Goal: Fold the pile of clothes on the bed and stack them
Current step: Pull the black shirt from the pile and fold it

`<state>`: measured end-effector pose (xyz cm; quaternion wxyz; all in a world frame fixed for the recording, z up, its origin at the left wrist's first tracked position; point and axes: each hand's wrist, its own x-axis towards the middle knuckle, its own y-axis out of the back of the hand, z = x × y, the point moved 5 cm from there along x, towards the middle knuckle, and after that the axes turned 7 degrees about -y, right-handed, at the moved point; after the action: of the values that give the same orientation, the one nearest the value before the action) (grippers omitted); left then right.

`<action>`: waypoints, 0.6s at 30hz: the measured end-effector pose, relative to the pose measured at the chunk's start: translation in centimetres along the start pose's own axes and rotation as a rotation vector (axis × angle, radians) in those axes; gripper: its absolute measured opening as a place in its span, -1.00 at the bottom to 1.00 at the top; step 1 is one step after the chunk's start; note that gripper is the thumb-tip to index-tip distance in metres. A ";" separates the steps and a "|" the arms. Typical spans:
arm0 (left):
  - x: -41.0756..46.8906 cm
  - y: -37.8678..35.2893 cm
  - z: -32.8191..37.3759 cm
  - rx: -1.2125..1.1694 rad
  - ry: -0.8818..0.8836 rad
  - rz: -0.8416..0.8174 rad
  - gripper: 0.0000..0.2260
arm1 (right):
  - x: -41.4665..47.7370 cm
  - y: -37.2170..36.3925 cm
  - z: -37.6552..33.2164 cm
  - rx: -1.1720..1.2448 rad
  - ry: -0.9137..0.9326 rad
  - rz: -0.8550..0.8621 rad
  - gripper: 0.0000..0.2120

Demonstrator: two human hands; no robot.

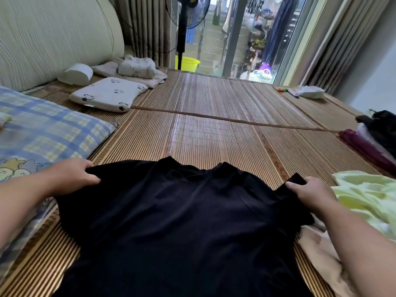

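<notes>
Black tee (171, 221), spread flat at the near edge of the mat (214, 136), looks light, soft and floppy, so I'd hold it by the shoulders. Plaid pillow (53, 133) crowds its left. Left hand (72, 176) grips the left shoulder, right hand (310, 191) pinches the right sleeve. Unfolded green top (368, 194) and beige garment (321, 254) lie against its right side.

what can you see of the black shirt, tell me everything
The black shirt is plain, soft-looking dark fabric, with its neckline pointing away from the person. It lies spread mostly flat on the woven mat, lightly creased, its lower end out of frame. The left hand grips its left shoulder edge; the right hand grips its right sleeve. Its right side touches a peach garment.
</notes>
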<state>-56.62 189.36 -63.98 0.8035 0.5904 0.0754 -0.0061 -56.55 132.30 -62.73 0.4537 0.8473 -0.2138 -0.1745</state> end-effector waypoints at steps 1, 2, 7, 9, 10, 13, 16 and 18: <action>-0.1 0.5 -0.3 0.045 0.007 -0.011 -0.82 | -0.2 0.5 -0.2 -0.030 -0.008 0.010 -0.67; -0.2 1.1 -0.6 0.083 0.023 -0.015 -0.79 | -0.5 0.8 -0.5 -0.053 -0.018 0.009 -0.63; -1.5 3.5 0.8 -0.125 0.080 0.034 -0.76 | -3.3 2.3 -4.2 -0.068 0.141 0.077 -0.64; -2.4 2.8 3.5 -0.481 0.098 0.017 -0.82 | -5.6 2.0 -6.0 0.059 0.249 0.066 -0.78; -2.9 2.2 5.3 -0.626 0.097 -0.029 -0.85 | -6.9 1.4 -6.9 0.115 0.298 0.013 -0.82; -4.4 -1.2 10.7 -0.870 0.028 -0.358 -0.89 | -10.8 -2.9 -8.2 0.277 0.248 -0.454 -0.83; -4.7 -4.7 13.1 -0.643 -0.123 -0.448 -0.83 | -11.5 -6.7 -7.3 0.261 0.113 -0.634 -0.76; -3.8 -5.7 12.8 -0.217 -0.223 -0.208 -0.74 | -10.1 -7.5 -6.7 0.067 0.194 -0.347 -0.71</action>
<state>-59.50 175.16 -65.10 0.8610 0.4848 0.0468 -0.1465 -60.28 145.90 -64.50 0.4067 0.8990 -0.0256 -0.1606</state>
